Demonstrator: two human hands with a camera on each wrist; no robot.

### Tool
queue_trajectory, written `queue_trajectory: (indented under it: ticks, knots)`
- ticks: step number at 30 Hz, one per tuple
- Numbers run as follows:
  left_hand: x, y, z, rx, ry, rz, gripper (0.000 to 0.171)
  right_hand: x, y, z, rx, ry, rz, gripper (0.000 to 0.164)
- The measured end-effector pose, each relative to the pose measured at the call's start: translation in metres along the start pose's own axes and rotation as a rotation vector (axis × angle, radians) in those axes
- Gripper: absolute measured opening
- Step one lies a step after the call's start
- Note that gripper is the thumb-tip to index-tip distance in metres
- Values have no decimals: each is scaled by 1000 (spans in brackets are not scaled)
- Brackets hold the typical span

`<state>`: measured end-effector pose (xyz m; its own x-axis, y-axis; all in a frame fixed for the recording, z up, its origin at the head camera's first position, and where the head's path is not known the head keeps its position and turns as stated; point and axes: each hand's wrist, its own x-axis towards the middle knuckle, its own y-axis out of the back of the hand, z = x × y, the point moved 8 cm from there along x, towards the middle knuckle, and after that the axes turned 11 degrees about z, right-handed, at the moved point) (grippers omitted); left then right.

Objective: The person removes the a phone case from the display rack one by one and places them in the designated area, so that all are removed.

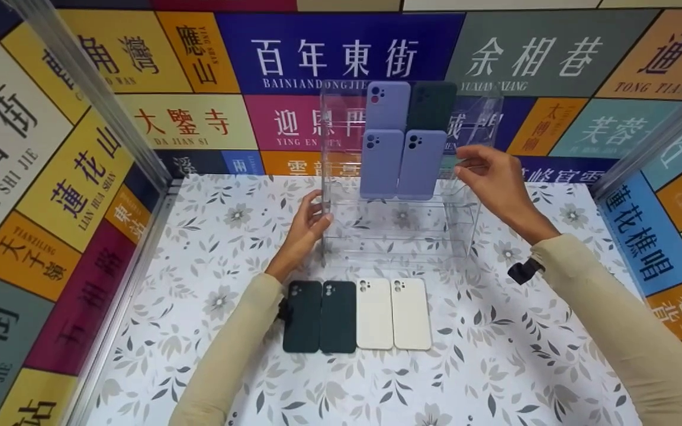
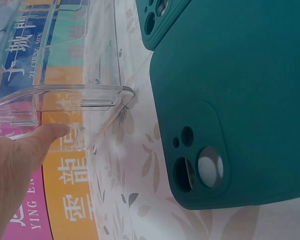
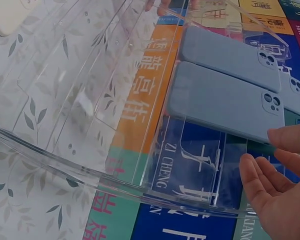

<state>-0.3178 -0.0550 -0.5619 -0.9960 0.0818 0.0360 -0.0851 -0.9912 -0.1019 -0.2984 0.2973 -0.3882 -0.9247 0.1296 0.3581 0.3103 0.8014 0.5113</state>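
Observation:
A clear acrylic display rack (image 1: 400,231) stands at the middle of the table. Three lavender phone cases (image 1: 385,163) and one dark green case (image 1: 433,106) lean on its upper tiers. My left hand (image 1: 308,225) rests its fingers against the rack's left side wall; in the left wrist view the thumb (image 2: 45,135) lies straight along the clear panel (image 2: 90,95). My right hand (image 1: 486,174) hovers with relaxed fingers by the rack's upper right edge, holding nothing. The right wrist view shows that palm (image 3: 275,185) just off the clear wall (image 3: 90,100), beside the lavender cases (image 3: 225,102).
In front of the rack lie two dark green cases (image 1: 320,316) and two white cases (image 1: 393,313) in a row, face down. The floral tabletop (image 1: 495,367) is fenced by sign-covered walls (image 1: 51,177) on three sides. One dark green case (image 2: 240,100) fills the left wrist view.

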Motion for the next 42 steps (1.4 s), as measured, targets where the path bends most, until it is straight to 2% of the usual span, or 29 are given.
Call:
queue_trajectory:
  ticks: [6, 12, 26, 34, 42]
  knots:
    - [-1, -2, -1, -3, 0, -2, 67, 5, -2, -5, 7, 21, -3, 36]
    - [-2, -2, -2, 26, -2, 0, 67, 11, -4, -11, -36, 45, -4, 40]
    - [-1, -3, -1, 35, -8, -14, 68, 21, -17, -22, -76, 158, -15, 52]
    - [0, -1, 0, 35, -5, -12, 69, 27, -24, -22, -129, 158, -11, 58]
    - [0, 2, -1, 39, 4, 3, 68, 27, -31, -24, -115, 144, -41, 59]
